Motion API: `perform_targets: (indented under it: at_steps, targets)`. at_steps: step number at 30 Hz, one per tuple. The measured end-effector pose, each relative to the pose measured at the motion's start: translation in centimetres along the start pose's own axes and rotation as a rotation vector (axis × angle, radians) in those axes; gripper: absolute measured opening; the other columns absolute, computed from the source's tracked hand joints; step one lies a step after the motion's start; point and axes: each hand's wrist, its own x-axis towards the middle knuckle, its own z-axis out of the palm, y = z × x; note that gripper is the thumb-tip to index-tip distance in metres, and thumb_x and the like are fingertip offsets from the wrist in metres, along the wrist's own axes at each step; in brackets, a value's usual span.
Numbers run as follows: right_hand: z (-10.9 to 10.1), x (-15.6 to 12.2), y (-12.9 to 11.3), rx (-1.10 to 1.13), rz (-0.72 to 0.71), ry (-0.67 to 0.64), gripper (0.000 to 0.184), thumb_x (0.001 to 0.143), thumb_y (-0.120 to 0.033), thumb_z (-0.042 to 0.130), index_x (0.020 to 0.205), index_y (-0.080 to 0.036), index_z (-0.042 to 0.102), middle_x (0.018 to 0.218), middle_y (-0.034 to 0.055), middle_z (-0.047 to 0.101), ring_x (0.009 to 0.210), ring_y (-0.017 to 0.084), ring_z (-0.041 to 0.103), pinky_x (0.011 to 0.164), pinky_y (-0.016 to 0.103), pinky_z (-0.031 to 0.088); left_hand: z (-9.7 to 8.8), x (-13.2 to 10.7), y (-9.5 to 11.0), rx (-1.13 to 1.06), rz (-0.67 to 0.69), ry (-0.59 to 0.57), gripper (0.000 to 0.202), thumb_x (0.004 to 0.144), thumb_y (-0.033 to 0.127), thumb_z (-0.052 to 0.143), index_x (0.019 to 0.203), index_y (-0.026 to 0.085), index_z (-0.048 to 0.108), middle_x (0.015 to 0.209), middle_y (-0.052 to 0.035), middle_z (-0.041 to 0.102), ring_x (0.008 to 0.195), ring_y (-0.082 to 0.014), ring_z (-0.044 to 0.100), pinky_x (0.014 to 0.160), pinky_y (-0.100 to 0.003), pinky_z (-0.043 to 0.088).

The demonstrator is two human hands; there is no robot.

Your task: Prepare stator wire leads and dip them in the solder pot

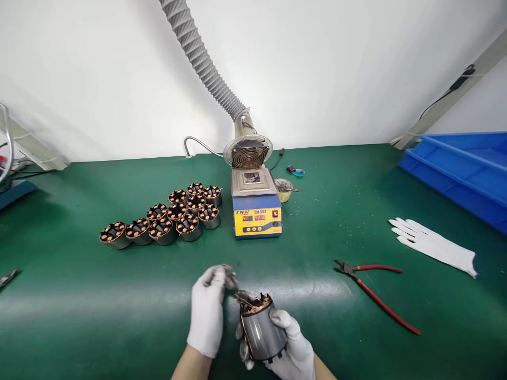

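In a white glove with darkened fingertips, my right hand wraps round a motor stator, a grey metal cylinder. Its open end, with copper windings and black insulation, tilts up and to the left. Just left of that end is my gloved left hand, its fingers drawn together in a pinch. Motion smears those dark fingertips, and whatever they pinch cannot be made out. Behind my hands stands a blue and yellow solder pot with lit red digits. Several more stators are grouped upright to its left.
An extraction hose comes down behind the solder pot. Beside the pot is a small yellowish cup. Red-handled cutters lie open on the right, near a loose white glove. Blue bins occupy the right edge.
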Motion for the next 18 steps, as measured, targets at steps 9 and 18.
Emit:
perform_targets:
  at_steps: [9, 18]
  targets:
    - [0.3, 0.3, -0.4, 0.092, -0.012, 0.21, 0.037, 0.067, -0.051, 0.065, 0.087, -0.02, 0.065, 0.079, 0.0053, 0.068, 0.07, 0.021, 0.062, 0.068, 0.035, 0.05, -0.3, -2.4, -1.2, 0.002, -0.145, -0.445, 0.077, 0.027, 0.018, 0.086, 0.101, 0.024, 0.067, 0.097, -0.0083, 0.071, 0.088, -0.0322, 0.065, 0.083, -0.042, 0.051]
    - [0.1, 0.2, -0.3, 0.032, 0.004, 0.014, 0.054, 0.072, -0.055, 0.057, 0.096, -0.007, 0.065, 0.077, 0.0128, 0.068, 0.06, 0.021, 0.064, 0.057, 0.032, 0.049, -0.1, 0.4, 0.3, -0.341, -0.108, 0.064, 0.041, 0.05, 0.056, 0.079, 0.07, 0.021, 0.068, 0.051, 0.0061, 0.063, 0.055, -0.0102, 0.06, 0.067, -0.02, 0.051]
